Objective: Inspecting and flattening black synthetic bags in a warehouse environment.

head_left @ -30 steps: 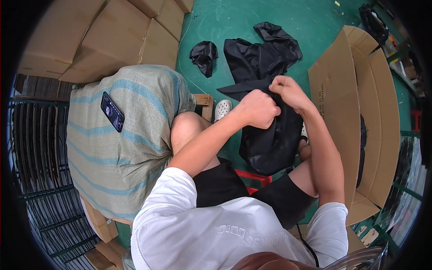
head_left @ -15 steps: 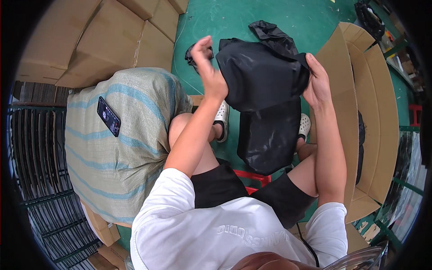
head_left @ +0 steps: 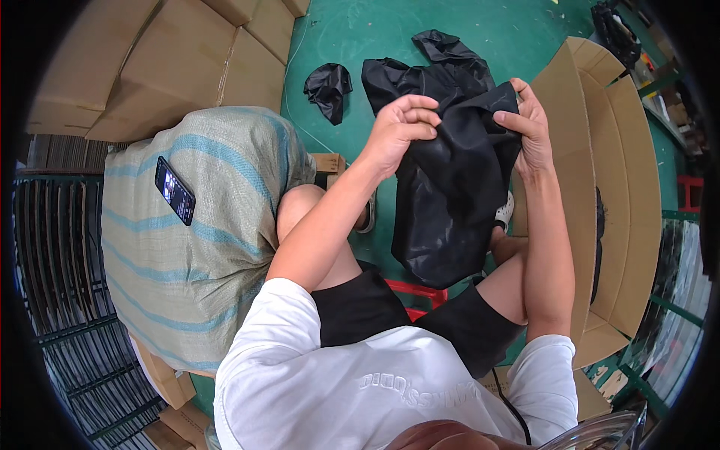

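Observation:
A limp, bag-like piece of black fabric (head_left: 454, 169) hangs between my hands, creased and slightly shiny. Its lower end droops over the gap between my knees. My right hand (head_left: 529, 129) pinches the upper right edge between thumb and fingers. At the upper left side, the curled fingertips and thumb of my left hand (head_left: 405, 133) close on the cloth, though the exact grip is partly hidden. Beyond the hands, more black fabric (head_left: 450, 56) lies crumpled on the floor. A smaller black bundle (head_left: 328, 90) rests apart from it, further left.
A striped woven sack (head_left: 187, 277) with a phone (head_left: 175, 191) on top stands at my left. Stacked cartons (head_left: 165, 75) rise behind it. At my right, an open cardboard box (head_left: 622, 210) holds something dark. Part of a red plastic stool (head_left: 420, 292) shows below me, on the green floor (head_left: 360, 37).
My left hand has moved right and slightly down, its raised fingers now curled at the cloth. The upper part of the fabric, spread wide before, has bunched and folded toward my right hand.

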Demonstrator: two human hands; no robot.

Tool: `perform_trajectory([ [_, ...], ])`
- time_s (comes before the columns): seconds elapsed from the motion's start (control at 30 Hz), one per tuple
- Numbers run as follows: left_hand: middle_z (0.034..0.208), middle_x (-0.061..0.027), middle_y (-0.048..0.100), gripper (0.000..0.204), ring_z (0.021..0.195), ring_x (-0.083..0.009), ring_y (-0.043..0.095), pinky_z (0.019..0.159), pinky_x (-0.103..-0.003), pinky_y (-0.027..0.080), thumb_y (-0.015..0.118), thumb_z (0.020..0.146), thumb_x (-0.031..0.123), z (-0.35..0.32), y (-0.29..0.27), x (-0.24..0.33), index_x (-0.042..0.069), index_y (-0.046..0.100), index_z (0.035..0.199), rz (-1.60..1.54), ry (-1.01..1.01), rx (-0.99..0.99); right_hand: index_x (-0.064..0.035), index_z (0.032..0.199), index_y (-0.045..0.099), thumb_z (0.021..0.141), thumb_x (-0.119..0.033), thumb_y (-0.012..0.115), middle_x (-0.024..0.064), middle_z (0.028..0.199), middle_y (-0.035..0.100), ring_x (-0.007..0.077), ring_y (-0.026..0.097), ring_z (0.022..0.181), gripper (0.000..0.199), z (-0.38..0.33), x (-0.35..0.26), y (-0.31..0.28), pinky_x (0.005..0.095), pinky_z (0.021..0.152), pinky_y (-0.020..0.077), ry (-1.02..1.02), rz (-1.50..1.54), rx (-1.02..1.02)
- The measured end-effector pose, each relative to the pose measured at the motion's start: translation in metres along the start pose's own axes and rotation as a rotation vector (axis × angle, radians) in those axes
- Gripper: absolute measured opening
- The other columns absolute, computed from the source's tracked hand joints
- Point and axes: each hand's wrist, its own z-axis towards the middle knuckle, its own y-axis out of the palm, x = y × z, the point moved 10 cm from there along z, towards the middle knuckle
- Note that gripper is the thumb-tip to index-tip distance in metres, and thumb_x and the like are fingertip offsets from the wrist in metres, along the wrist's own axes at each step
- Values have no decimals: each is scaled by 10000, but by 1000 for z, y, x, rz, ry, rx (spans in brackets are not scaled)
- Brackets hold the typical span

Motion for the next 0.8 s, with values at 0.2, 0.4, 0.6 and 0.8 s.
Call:
perform_trajectory([
  [0.2,824,-27,649,242,688,-96,611,612,-217,427,592,762,-49,5,-34,28,26,606,991,-32,193,52,-18,1083,484,737,136,631,153,1010,659,208,687,826,406,8,-17,-37,349,754,591,-100,-60,117],
  [0.4,877,-1,668,211,773,-81,623,670,-226,439,643,898,272,2,-17,-18,84,643,994,258,-97,191,38,1183,536,803,15,614,143,1076,658,204,678,909,389,-8,0,-4,321,825,564,50,23,-27],
  [0.6,749,33,651,259,476,-39,518,402,-169,330,653,899,370,-8,14,-90,111,655,902,-197,-510,86,66,1225,509,823,-31,589,170,1120,646,223,670,950,421,-17,17,29,328,862,547,142,213,-142],
  [0.8,838,-34,705,225,618,-115,668,447,-204,465,634,923,283,12,-17,-29,59,653,928,-294,-150,252,42,1144,531,788,14,658,147,1041,660,199,680,867,378,-2,2,-11,311,816,566,124,-43,28],
])
